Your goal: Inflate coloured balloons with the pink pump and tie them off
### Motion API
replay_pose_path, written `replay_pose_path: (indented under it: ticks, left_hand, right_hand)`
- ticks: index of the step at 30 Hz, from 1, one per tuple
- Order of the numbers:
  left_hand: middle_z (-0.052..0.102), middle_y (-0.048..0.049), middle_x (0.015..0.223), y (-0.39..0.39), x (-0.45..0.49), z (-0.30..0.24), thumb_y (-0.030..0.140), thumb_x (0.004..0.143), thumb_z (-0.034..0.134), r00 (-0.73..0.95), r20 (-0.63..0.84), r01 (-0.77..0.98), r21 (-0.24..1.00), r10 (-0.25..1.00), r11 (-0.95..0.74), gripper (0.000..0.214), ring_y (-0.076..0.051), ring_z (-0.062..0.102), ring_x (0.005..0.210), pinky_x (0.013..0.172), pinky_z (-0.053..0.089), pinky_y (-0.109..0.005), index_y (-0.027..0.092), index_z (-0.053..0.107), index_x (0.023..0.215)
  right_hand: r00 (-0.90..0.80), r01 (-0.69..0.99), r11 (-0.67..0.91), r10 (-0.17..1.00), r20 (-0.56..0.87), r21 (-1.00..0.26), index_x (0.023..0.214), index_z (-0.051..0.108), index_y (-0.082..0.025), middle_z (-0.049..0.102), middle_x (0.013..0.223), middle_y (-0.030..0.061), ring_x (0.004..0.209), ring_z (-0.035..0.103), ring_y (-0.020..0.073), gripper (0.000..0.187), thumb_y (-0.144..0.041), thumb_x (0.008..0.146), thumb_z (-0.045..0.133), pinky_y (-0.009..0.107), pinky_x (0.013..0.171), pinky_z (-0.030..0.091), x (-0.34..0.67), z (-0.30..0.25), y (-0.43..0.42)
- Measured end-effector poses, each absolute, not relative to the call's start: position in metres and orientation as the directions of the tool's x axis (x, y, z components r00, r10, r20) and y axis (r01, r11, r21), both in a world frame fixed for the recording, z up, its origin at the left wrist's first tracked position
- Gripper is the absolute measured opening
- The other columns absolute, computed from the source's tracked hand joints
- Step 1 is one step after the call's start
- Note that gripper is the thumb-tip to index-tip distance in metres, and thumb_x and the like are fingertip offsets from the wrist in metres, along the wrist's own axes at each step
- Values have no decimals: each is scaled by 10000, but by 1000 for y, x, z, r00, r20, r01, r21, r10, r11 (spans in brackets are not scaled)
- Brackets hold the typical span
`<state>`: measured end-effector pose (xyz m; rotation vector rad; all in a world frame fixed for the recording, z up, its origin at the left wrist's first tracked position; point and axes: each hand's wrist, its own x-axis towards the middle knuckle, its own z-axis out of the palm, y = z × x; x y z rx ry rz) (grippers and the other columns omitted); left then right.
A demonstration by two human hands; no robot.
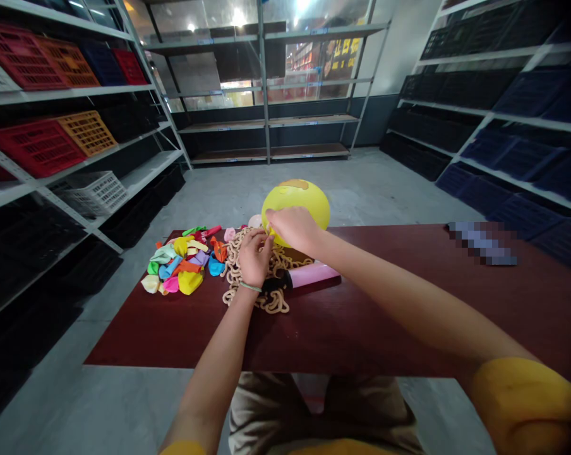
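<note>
An inflated yellow balloon (299,199) rests over the far side of the dark red table (371,316). My right hand (290,229) is closed, its fingers pinching the balloon's neck at the lower left. Right beside it, my left hand (254,256) is also closed on the same neck, fingers curled. Under both hands lies a heap of beige cord or chain (266,291). A pink balloon pump (304,277) lies on the table just below my hands.
A pile of flat balloons in many colours (184,262) lies left of the cord. A blurred object (484,243) sits at the table's right. Metal shelves with red, orange, white and dark crates (43,139) line both sides; bare concrete floor lies beyond.
</note>
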<state>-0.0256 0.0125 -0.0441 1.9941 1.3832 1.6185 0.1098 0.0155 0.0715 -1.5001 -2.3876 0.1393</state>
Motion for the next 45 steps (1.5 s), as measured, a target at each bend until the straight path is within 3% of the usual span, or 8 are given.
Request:
replay_pose_path:
  ticks: [4, 8, 13, 18, 24, 33, 38, 45]
  left_hand:
    - [711, -54, 873, 14, -29, -43, 377, 902, 574, -117, 437, 407, 840, 892, -358, 246, -185, 646, 867, 861, 497, -317, 189, 686, 790]
    - [688, -38, 784, 19, -29, -50, 444, 862, 599, -185, 252, 204, 955, 950, -213, 295, -164, 643, 755, 746, 519, -280, 167, 680, 804]
    - [670, -32, 782, 26, -27, -57, 470, 811, 641, -199, 116, -57, 990, 973, -130, 316, -152, 634, 730, 724, 535, -286, 154, 652, 807]
    - [664, -23, 749, 22, -26, -53, 473, 815, 641, -151, 165, 106, 983, 975, -150, 321, -149, 606, 722, 724, 496, -266, 155, 671, 780]
    - [656, -3, 732, 15, -28, -47, 472, 843, 606, -72, 240, 289, 934, 968, -211, 314, -149, 584, 711, 708, 455, -248, 176, 682, 770]
    - [698, -20, 761, 16, -31, -43, 439, 848, 611, -124, 253, 396, 899, 960, -186, 287, -171, 624, 751, 719, 460, -261, 178, 707, 778]
    - [722, -49, 836, 15, -28, -43, 426, 885, 565, -145, 220, 216, 958, 965, -186, 273, -164, 655, 718, 701, 508, -274, 172, 660, 854]
    - [704, -39, 780, 15, -25, -41, 388, 893, 538, -154, 124, 195, 976, 980, -92, 221, -117, 554, 492, 478, 436, -241, 182, 616, 914]
  right_hand:
    - [-333, 885, 412, 886, 322, -218, 1006, 634, -204, 706, 862, 85, 738, 624, 208, 211, -233, 968, 429, 322, 644, 374, 123, 52, 7]
    - [-234, 765, 417, 890, 392, -491, 1108, 546, -204, 708, 888, 51, 735, 649, 192, 202, -229, 964, 407, 308, 653, 417, 138, 30, -4]
    - [-128, 413, 224, 974, 188, -883, 1041, 501, -233, 722, 905, 26, 689, 676, 156, 125, -300, 939, 472, 302, 658, 507, 145, -10, -8]
    - [32, 29, 33, 999, 34, -999, 914, 590, -205, 729, 964, 86, 965, 687, 201, 173, -369, 898, 539, 364, 853, 538, 135, -43, 3]
    - [-46, -352, -124, 992, -115, -928, 1033, 579, -231, 708, 1083, 38, 987, 670, 162, 211, -348, 882, 489, 329, 886, 525, 111, -49, 16]
    - [109, -149, 2, 994, -15, -989, 953, 490, -263, 606, 799, -21, 653, 569, 140, 233, -476, 920, 400, 264, 604, 475, 93, -51, 21]
    - [314, 225, 231, 902, 295, -946, 907, 521, -248, 635, 879, 16, 818, 594, 180, 287, -500, 938, 386, 291, 743, 456, 115, -40, 20]
    - [261, 368, 276, 886, 383, -888, 993, 535, -262, 662, 955, 47, 890, 620, 237, 294, -505, 962, 372, 343, 808, 449, 127, -44, 13]
